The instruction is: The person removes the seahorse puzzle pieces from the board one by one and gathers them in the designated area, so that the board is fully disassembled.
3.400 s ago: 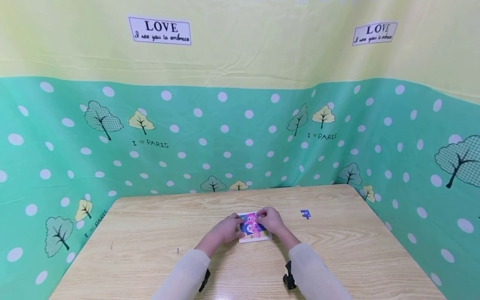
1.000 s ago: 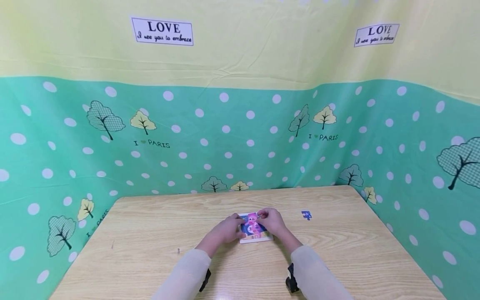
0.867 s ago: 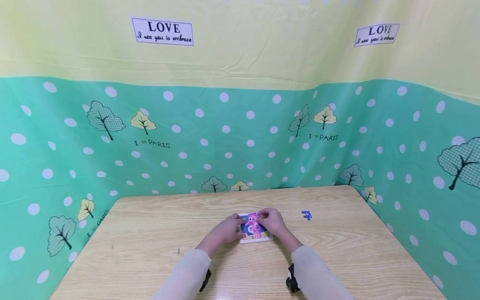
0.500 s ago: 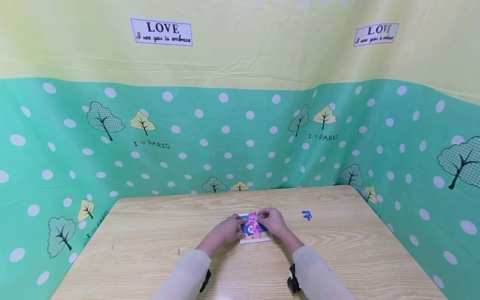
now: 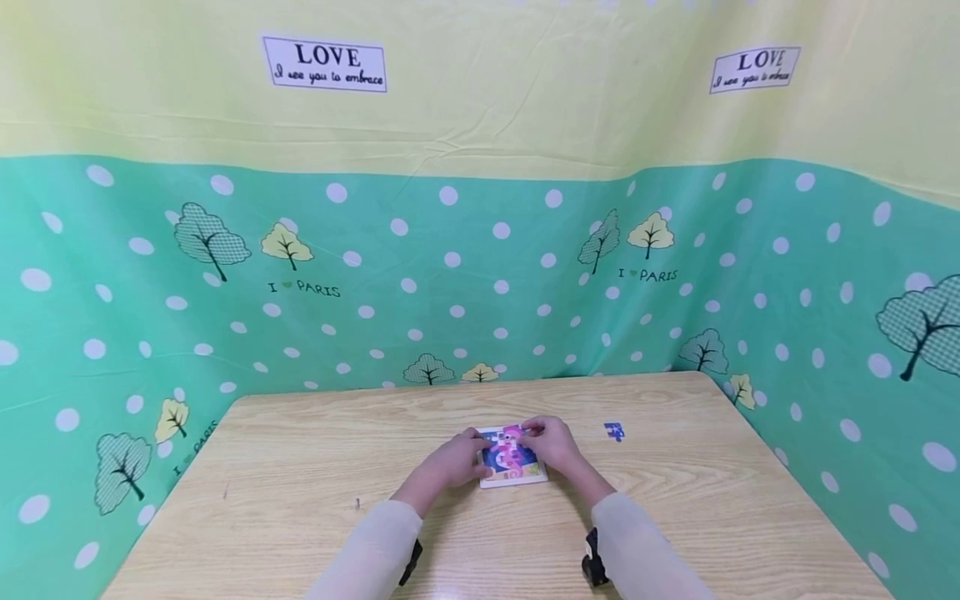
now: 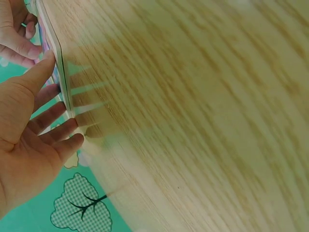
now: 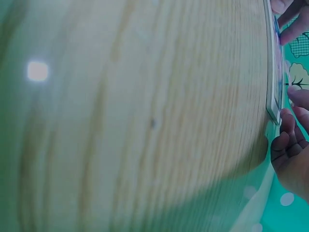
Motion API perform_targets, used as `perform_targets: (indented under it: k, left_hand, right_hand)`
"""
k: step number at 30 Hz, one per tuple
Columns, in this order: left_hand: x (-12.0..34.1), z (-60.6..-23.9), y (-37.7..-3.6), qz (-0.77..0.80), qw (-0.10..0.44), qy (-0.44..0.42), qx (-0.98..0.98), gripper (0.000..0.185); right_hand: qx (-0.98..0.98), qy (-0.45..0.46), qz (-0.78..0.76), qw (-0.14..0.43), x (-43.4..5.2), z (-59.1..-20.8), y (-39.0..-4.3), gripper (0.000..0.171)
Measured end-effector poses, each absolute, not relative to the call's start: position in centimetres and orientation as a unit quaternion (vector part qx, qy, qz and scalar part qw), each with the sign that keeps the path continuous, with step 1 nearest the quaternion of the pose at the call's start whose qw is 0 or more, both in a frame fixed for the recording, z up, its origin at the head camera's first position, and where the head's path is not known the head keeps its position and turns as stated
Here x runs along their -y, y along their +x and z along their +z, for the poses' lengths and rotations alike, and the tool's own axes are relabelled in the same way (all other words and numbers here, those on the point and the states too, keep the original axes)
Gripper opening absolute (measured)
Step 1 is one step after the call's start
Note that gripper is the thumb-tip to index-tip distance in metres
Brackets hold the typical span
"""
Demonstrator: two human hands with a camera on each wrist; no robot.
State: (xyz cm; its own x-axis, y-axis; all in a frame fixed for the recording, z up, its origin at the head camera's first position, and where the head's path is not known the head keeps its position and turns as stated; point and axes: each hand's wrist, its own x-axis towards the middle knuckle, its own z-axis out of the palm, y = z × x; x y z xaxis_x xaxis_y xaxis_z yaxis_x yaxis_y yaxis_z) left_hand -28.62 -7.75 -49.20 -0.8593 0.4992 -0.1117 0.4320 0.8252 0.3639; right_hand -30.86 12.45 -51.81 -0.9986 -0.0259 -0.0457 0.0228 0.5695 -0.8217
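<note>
A small puzzle board with a pink and blue picture lies on the wooden table. My left hand rests at its left edge. In the left wrist view the left hand's fingers lie straight against the board's edge, thumb by its face. My right hand sits at the board's upper right corner, fingertips by a pink piece at the top. From the right wrist, the right hand's fingers curl at the board's corner, one finger over its face.
A loose blue puzzle piece lies on the table to the right of the board. Green dotted cloth walls the table at the back and both sides. Black wrist cameras sit on both sleeves.
The right hand has moved slightly down and right along the board's top edge. The pink piece now lies flatter in the picture. The left hand has stayed at the left edge.
</note>
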Motion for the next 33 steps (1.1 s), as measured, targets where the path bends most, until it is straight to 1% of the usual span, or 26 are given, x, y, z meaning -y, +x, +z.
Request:
perform_targets:
  k: [17,26,33]
  left_hand:
    - [7.7,-49.4,-28.5,0.174,0.102,0.238,-0.950,0.052]
    - [7.8,-49.4,-28.6,0.179,0.104,0.237,-0.949,0.052]
    - [7.8,-49.3,-28.5,0.180,0.107,0.235,-0.949,0.052]
  right_hand:
    - [-0.892,-0.011,-0.451,0.005,-13.8,-51.4,-30.7,0.024]
    - [-0.893,-0.013,-0.451,-0.003,-14.9,-51.0,-30.6,0.022]
    - [-0.894,0.001,-0.448,0.001,-15.5,-50.7,-30.5,0.025]
